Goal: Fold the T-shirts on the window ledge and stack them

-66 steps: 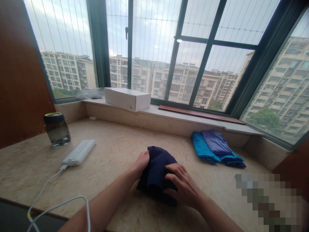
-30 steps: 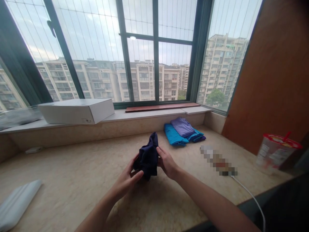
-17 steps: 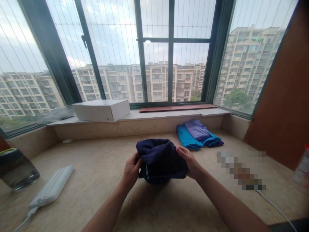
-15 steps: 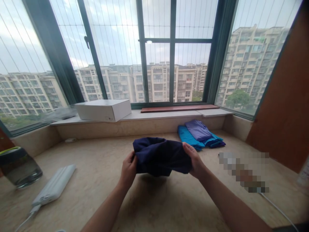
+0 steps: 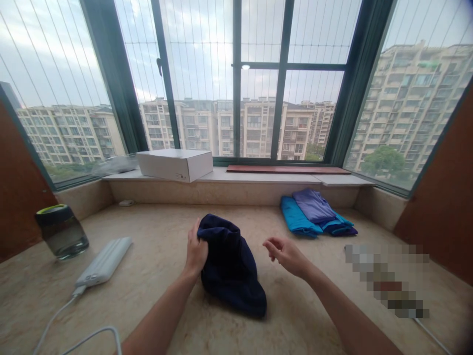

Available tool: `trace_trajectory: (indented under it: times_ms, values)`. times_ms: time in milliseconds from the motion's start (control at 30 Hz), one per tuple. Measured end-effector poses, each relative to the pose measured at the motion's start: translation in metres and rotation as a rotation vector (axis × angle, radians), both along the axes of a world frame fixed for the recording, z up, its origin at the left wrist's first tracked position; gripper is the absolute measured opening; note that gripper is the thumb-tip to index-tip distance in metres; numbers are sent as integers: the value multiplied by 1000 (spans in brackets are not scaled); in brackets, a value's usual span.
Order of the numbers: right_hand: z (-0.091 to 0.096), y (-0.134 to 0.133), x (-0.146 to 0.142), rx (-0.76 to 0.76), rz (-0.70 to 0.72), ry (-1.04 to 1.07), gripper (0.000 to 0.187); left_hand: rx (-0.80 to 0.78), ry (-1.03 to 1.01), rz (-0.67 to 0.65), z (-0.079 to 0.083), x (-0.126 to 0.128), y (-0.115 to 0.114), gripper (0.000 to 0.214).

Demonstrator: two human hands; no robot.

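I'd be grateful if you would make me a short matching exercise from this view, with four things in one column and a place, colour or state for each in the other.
Column one
1. Navy cloth
2. White cardboard box
3. Water bottle
4. White power bank

Column two
A. On the window ledge
B. Joined to a white cable
C. Gripped by the left hand
D. Topped with a yellow-green rim

Right pairs: 1-C, 2-A, 3-D, 4-B
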State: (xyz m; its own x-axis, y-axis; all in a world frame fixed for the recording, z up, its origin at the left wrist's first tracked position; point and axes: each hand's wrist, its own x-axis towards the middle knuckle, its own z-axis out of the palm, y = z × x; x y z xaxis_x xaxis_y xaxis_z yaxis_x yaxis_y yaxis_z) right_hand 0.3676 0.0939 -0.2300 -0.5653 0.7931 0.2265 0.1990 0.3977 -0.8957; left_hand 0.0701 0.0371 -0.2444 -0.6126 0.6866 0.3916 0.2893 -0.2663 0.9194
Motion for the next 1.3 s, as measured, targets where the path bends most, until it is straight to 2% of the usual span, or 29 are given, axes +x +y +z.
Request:
trace_trajectory:
  times_ms: [67, 133, 200, 267, 333, 367, 400, 500, 567, 633, 667, 700, 767, 833, 867, 933, 1000, 1067, 1133, 1200, 1300]
  values:
    - [-9, -3, -14, 106, -49, 18, 52, 42, 279, 6, 3, 8, -5, 51]
    - [-19, -8, -28, 158, -46, -6, 60, 20, 515, -173, 3, 21, -11, 55]
    - [-28, -13, -41, 215, -59, -37, 65, -59, 661, -347, 0, 34, -15, 60]
    - [-34, -16, -52, 272, -65, -87, 52, -116, 729, -411, -3, 44, -17, 52]
    - [-36, -15, -56, 291, -53, -127, 25, -115, 741, -392, -3, 44, -18, 36]
    - [-35, -13, -55, 282, -62, -122, 17, -100, 724, -342, 0, 40, -18, 32]
    - [-33, -10, -51, 266, -96, -91, 16, -81, 686, -248, 5, 34, -19, 28]
    - [-20, 0, -33, 206, -314, 123, 30, -14, 475, 209, 29, 3, -28, 22]
    - [-10, 6, -21, 160, -431, 284, 37, 9, 405, 447, 45, -14, -39, 31]
    - [-1, 7, -14, 114, -470, 382, 39, 10, 479, 513, 54, -19, -49, 43]
    - [2, 6, -13, 99, -466, 403, 39, -5, 554, 454, 55, -16, -53, 45]
    - [5, 4, -14, 93, -452, 411, 38, -34, 628, 336, 53, -9, -56, 45]
    - [8, -5, -19, 102, -393, 410, 37, -149, 710, 14, 43, 11, -58, 46]
    - [9, -16, -26, 116, -315, 397, 35, -315, 674, -247, 29, 31, -56, 61]
    - [10, -22, -28, 120, -288, 390, 35, -382, 634, -308, 23, 40, -54, 69]
    - [12, -33, -28, 136, -271, 378, 34, -436, 560, -338, 16, 49, -50, 73]
    - [14, -42, -21, 178, -303, 390, 35, -398, 505, -319, 17, 49, -48, 58]
    - [17, -46, -9, 222, -376, 419, 36, -325, 432, -285, 26, 41, -47, 41]
    - [22, -46, 8, 222, -510, 464, 39, -230, 321, -227, 39, 26, -48, 30]
    - [28, -42, 27, 177, -706, 543, 44, -131, 172, -137, 54, 9, -49, 22]
    - [40, -36, 46, 143, -955, 704, 52, -11, -86, -15, 69, -10, -53, 25]
